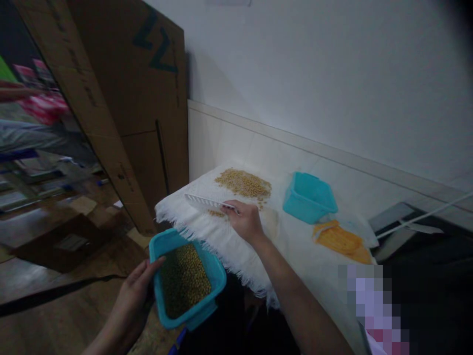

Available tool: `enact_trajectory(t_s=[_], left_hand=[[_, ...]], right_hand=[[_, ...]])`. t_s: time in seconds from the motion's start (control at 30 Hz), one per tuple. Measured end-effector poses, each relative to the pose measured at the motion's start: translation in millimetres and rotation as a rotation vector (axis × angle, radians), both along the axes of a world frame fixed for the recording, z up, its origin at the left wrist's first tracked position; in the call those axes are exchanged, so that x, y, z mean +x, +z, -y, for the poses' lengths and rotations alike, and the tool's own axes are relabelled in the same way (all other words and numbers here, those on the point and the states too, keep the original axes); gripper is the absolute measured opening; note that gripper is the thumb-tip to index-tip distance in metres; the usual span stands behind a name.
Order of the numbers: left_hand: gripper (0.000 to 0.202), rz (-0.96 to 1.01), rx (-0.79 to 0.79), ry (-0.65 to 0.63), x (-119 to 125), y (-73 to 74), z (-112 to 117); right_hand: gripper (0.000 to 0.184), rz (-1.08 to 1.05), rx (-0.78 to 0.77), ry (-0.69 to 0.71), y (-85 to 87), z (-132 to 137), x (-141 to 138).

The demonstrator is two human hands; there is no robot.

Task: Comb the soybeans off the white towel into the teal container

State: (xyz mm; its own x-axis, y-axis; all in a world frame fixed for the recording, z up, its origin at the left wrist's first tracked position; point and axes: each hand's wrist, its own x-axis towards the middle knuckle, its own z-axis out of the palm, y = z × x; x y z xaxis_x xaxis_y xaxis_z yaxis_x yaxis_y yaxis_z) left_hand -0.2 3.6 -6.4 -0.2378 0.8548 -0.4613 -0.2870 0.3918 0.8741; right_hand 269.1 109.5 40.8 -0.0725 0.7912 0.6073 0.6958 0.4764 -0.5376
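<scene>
My left hand (138, 283) grips the rim of a teal plastic basin (220, 276) just off the table's front edge. Yellowish soybeans (194, 276) lie inside it, partly in shadow. Over the white fringed cloth (201, 229), my right hand (247, 222) is closed on the end of a thin white slotted plastic piece (205, 202), its exact kind unclear. A spread pile of soybeans (244, 184) lies on the cloth beyond that hand, with a smaller patch of beans (216, 213) close to the slotted piece.
Another teal basin (310, 197) stands at the table's right, beside a crumpled orange cloth-like item (342, 240). A tall cardboard box (148, 98) rises at the left, against the white wall (314, 74). On the floor lies another carton (62, 241). A person's arm (18, 92) shows far left.
</scene>
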Motion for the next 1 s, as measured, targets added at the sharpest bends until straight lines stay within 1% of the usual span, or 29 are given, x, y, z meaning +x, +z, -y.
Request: enact_trajectory(t_s=[0.07, 0.27, 0.4, 0.5, 0.6, 0.7, 0.77, 0.83, 0.9, 1.0], left_hand=[[0.036, 0.050, -0.014, -0.011, -1.2, -3.0, -0.3], [0.034, 0.034, -0.038, 0.000, 0.1, -6.6, 0.2], [0.035, 0.042, -0.027, 0.001, 1.9, -8.9, 1.2], [0.030, 0.065, -0.031, 0.003, 4.6, -7.0, 3.3], [0.023, 0.063, -0.032, 0.014, 9.2, -1.6, 5.9], [0.019, 0.036, -0.043, 0.028, 13.4, 2.1, 7.4], [0.020, 0.014, -0.048, 0.017, 14.6, 2.1, 7.9], [0.020, -0.006, -0.055, -0.004, 14.6, 0.6, 8.1], [0.019, -0.019, -0.068, -0.019, 13.6, -2.1, 7.8], [0.021, -0.028, -0.095, -0.012, 11.1, -8.2, 5.5]], right_hand=[[0.017, -0.024, 0.005, 0.000, 1.4, 0.7, 1.1], [0.013, -0.057, 0.052, -0.011, 3.8, 1.5, 3.6], [0.013, -0.030, 0.026, -0.011, 2.8, 4.0, 2.5], [0.013, -0.040, 0.015, -0.012, 3.9, 4.7, 1.0], [0.012, -0.070, 0.035, -0.042, 12.4, 3.6, 2.4], [0.011, -0.087, 0.059, -0.110, 29.0, 7.8, 10.2], [0.009, -0.071, 0.081, -0.167, 39.9, 19.0, 18.5], [0.010, -0.044, 0.118, -0.218, 45.6, 38.4, 27.4], [0.013, -0.032, 0.155, -0.254, 44.1, 63.9, 34.8], [0.018, -0.043, 0.228, -0.351, 32.7, 102.3, 41.5]])
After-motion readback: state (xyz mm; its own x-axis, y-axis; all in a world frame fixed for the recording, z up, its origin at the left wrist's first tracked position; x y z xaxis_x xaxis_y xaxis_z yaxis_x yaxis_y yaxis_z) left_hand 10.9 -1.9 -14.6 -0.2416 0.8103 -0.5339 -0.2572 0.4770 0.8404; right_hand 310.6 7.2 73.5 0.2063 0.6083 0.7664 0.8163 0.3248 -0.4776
